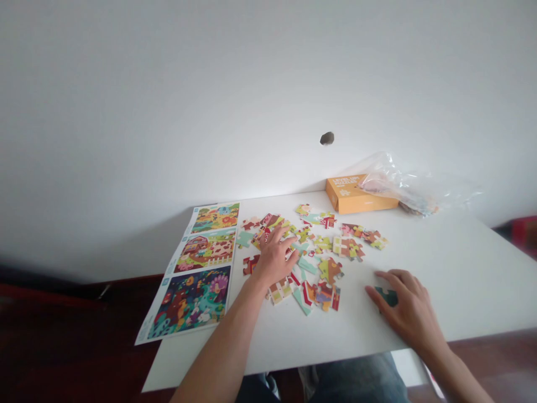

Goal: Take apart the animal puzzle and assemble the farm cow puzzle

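Observation:
My left hand [277,254] is over a loose spread of jigsaw puzzle pieces [330,270], its fingers spread and its fingertips among them. The pieces show red, mint, yellow-green and brown parts of a picture, and some overlap. To the right, apart from the spread, a dark green puzzle piece [388,296] shows in the gap between the thumb and forefinger of my right hand [409,302]. That hand is low over the table with thumb and fingers apart, and it partly hides the green piece.
A picture sheet [168,291] with three printed scenes lies at the table's left edge, partly overhanging it. At the back stand an orange puzzle box [364,204] and a clear plastic bag [390,170] with pieces in it. The white table [461,268] meets a wall with a hole [326,138].

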Demonstrator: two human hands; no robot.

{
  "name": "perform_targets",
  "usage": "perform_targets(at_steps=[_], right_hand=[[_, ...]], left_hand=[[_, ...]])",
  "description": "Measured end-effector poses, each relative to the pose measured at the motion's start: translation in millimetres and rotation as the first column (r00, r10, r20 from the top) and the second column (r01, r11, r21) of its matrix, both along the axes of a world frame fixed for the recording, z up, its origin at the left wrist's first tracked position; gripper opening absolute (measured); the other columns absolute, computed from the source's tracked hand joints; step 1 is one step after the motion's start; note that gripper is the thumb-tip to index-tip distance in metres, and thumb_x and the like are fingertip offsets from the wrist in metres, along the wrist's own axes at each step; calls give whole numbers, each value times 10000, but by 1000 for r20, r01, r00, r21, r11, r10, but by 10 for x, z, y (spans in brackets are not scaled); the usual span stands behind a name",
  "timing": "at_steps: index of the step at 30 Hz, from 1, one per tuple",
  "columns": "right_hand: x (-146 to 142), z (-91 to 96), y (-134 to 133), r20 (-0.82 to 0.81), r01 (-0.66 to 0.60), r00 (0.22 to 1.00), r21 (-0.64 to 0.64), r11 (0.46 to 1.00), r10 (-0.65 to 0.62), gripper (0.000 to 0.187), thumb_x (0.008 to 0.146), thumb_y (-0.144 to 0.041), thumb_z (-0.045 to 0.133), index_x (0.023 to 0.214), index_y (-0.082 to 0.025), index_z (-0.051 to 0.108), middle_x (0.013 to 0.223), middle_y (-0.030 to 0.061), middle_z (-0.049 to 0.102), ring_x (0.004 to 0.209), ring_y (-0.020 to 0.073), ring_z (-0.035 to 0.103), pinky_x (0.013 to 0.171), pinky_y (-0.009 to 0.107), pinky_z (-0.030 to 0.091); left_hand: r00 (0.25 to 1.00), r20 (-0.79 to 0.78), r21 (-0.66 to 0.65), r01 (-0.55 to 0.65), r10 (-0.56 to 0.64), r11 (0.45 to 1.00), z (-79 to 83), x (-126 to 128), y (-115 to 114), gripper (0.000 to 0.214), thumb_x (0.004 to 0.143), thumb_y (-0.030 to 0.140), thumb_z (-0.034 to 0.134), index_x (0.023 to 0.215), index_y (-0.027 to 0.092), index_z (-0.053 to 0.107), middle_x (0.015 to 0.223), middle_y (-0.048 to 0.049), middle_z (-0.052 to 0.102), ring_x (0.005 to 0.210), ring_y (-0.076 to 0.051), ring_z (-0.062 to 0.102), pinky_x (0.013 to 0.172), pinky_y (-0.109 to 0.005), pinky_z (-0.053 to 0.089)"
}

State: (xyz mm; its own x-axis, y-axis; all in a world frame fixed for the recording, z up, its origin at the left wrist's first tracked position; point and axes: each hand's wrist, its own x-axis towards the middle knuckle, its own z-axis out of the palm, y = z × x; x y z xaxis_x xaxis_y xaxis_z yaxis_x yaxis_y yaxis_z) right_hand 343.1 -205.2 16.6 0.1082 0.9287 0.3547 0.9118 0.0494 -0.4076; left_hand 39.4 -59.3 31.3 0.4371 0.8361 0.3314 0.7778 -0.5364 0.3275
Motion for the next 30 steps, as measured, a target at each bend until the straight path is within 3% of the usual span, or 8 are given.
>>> perform_targets(at_steps=[5,9,13,17,20,23,26,30], right_hand=[[262,-109,-281,10,-123,992,-107,987,125,400,857,-502,594,1199,-295,594,1194,107,596,1059,314,590,903,492,478],[517,-219,-317,29,4,1000,-187,982,2,398,771,-576,645,1037,-280,641,1007,97,666,889,318,644,792,494,509],[560,-165,-201,-48,73,995,-294,953,-91,356,687,-546,704,881,-262,613,833,62,677,736,279,654,652,407,523],[394,-23,-91,-96,126,985,-156,980,-142,250,826,-514,580,870,-268,562,671,13,595,564,197,576,553,327,477],[255,6,-64,-22,-44,999,-53,998,43,204,892,-444,519,955,-275,616,827,63,627,738,227,620,692,370,508],[182,-7,-99,97,-176,977,-124,976,189,331,865,-429,572,1163,-296,629,1133,119,612,1023,303,604,849,470,503],[171,3,-162,156,-228,953,-192,955,259,526,847,-465,605,1354,-353,520,1427,103,460,1272,353,474,949,534,473],[148,23,-167,159,-309,924,-228,924,348,588,914,-438,521,1478,-374,368,1619,30,178,1459,357,221,1113,592,327]], left_hand=[[1000,-29,-23,-7,6,1000,-30,4,3,323,889,316,569,1194,259,663,1431,-85,475,1372,-310,381,1154,-548,269],[998,-60,-52,-13,10,999,-73,39,4,430,872,362,597,1298,299,596,1515,-73,370,1424,-340,283,1159,-608,218],[995,-96,-73,-17,10,997,-85,45,-1,503,865,419,611,1357,351,532,1532,-63,350,1438,-352,247,1142,-658,190],[994,-108,-92,4,-14,996,-72,19,-14,494,886,469,579,1358,333,531,1538,-75,347,1432,-340,266,1137,-656,204],[994,-103,-106,17,-28,994,-58,10,-22,484,894,477,566,1352,326,536,1544,-76,339,1432,-338,273,1136,-666,197],[994,-103,-120,20,-33,993,-44,14,-25,486,895,460,569,1362,331,529,1541,-71,350,1432,-337,276,1146,-664,179],[993,-112,-122,24,-38,992,-38,20,-23,495,896,456,566,1373,332,519,1540,-71,356,1430,-336,280,1145,-664,183],[991,-133,-117,9,-25,993,-57,27,-13,512,892,464,566,1386,343,500,1547,-65,347,1436,-336,266,1135,-668,197]])
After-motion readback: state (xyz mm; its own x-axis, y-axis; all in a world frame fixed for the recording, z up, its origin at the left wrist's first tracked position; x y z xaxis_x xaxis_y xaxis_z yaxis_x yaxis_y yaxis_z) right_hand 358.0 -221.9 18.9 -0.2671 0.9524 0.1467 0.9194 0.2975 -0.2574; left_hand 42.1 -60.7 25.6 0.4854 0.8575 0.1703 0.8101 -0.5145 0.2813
